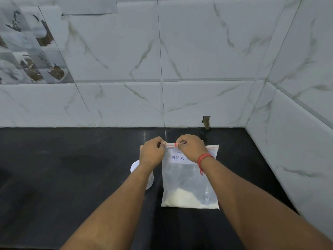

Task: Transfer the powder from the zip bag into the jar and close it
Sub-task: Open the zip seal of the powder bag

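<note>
A clear zip bag (189, 179) stands upright on the black counter, with white powder (182, 198) heaped at its bottom and a white label reading "MILK". Its red zip strip runs along the top edge. My left hand (151, 152) pinches the bag's top left corner. My right hand (191, 147), with a red thread on its wrist, pinches the zip strip near the middle. A jar with a white lid (135, 166) stands just left of the bag, mostly hidden behind my left forearm.
The black counter (72, 177) runs to a marble-tiled back wall (162, 98) and a side wall (297, 159) close on the right. A small dark notch (206, 122) sits in the wall behind the bag.
</note>
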